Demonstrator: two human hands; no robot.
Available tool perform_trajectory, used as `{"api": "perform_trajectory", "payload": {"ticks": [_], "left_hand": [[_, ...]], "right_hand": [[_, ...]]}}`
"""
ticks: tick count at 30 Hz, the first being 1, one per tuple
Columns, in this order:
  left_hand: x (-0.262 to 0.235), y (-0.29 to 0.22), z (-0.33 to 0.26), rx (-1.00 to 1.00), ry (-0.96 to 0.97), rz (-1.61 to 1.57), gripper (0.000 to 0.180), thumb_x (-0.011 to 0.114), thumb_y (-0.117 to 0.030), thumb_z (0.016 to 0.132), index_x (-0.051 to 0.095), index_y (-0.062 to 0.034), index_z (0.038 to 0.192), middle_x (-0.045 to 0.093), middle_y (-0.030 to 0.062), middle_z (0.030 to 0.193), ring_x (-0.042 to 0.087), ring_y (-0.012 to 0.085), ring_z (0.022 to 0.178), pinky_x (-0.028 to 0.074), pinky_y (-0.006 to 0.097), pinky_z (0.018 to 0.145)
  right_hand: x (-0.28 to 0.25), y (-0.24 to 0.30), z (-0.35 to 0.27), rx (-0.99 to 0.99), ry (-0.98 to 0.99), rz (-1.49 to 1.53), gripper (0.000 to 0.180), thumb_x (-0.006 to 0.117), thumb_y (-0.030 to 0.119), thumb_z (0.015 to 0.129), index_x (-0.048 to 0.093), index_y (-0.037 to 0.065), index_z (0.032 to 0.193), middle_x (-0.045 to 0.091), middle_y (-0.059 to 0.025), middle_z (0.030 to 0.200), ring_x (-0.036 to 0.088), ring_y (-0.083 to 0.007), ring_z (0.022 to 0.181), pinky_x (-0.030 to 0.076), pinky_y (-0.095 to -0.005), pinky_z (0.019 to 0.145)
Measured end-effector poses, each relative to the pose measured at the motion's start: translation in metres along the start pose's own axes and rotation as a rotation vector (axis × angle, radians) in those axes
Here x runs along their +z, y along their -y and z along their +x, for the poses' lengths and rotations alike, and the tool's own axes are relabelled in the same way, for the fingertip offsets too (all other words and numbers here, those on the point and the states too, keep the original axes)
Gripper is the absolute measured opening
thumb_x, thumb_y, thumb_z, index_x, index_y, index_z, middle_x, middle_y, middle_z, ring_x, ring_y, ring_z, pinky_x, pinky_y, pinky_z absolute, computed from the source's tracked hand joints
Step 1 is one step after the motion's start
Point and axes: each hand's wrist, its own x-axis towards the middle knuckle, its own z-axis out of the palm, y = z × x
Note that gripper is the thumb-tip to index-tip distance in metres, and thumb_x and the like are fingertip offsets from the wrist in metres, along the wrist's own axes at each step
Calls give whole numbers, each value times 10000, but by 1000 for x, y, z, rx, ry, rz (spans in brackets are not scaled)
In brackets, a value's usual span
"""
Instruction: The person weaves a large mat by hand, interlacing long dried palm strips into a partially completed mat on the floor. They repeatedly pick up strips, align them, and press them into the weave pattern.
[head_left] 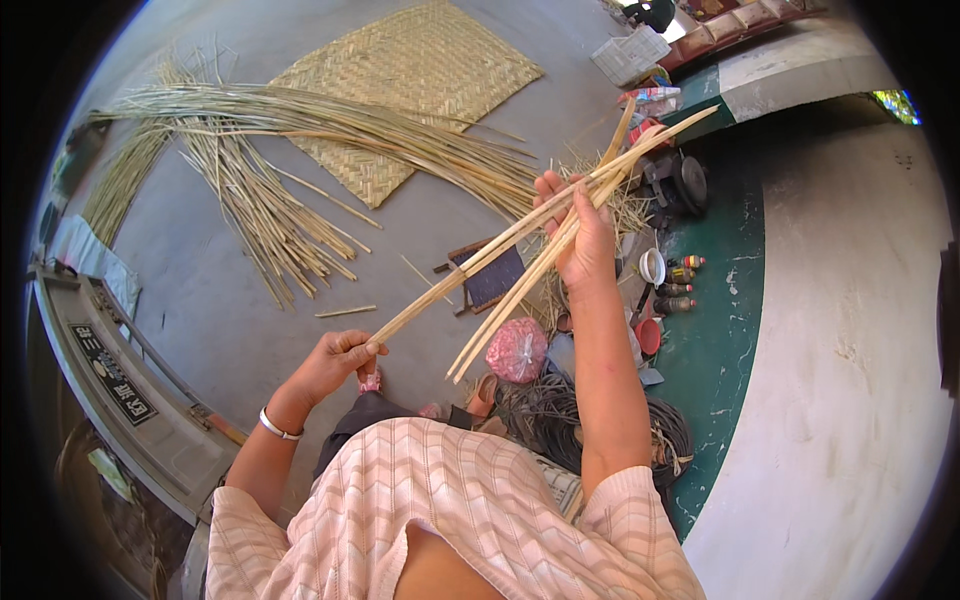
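Note:
My left hand [335, 363], with a pale bracelet on its wrist, is closed on the near end of a long pale reed strip [440, 290]. That strip slants up and away to the right, into my right hand [583, 238]. There the thumb presses it and several more strips [515, 305] against the palm, while the fingertips show behind. The loose ends of this second group point down toward my lap, apart from my left hand. Beyond my right hand the far ends fan out over a scatter of straw.
Long reed bundles [262, 205] lie across the grey floor, partly over a woven mat [430, 90]. A small dark stool [490, 275], a pink bag [517, 350], bottles [677, 304] and coiled dark cord [540, 405] sit nearer me. A vehicle panel [130, 380] stands at left, a wall [850, 300] at right.

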Motion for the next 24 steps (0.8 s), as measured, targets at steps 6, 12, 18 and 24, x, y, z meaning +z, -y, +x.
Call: {"api": "perform_trajectory", "payload": {"ticks": [6, 12, 18, 24], "left_hand": [[-57, 3, -30, 94, -366, -133, 243, 523, -202, 996, 648, 4, 1021, 582, 4, 695, 529, 90, 598, 461, 233, 576], [-112, 11, -60, 149, -754, -257, 225, 496, -192, 1002, 625, -25, 1082, 568, 1, 714, 514, 74, 578, 444, 221, 551], [-167, 18, -82, 251, -1012, -342, 218, 508, -194, 998, 621, -36, 1098, 571, -2, 712, 508, 61, 550, 441, 216, 515], [-250, 32, -74, 249, -1174, -384, 257, 533, -227, 988, 592, -26, 1137, 577, 15, 741, 526, 62, 579, 449, 209, 530]], "right_hand": [[-34, -40, -6, 122, -54, -59, 170, 548, 139, 962, 488, 81, 1110, 651, -144, 1105, 638, -261, 1047, 542, -387, 868], [-75, -51, -20, 185, -150, -97, 171, 535, 120, 957, 494, 80, 1118, 645, -134, 1125, 637, -248, 1041, 550, -395, 872], [-87, -49, -1, 173, -171, -63, 150, 563, 144, 945, 537, 83, 1080, 663, -109, 1098, 650, -231, 1013, 560, -396, 852], [-81, -33, 54, 89, -109, -40, 195, 601, 173, 931, 557, 78, 1096, 656, -115, 1109, 645, -220, 996, 557, -370, 852]]}}
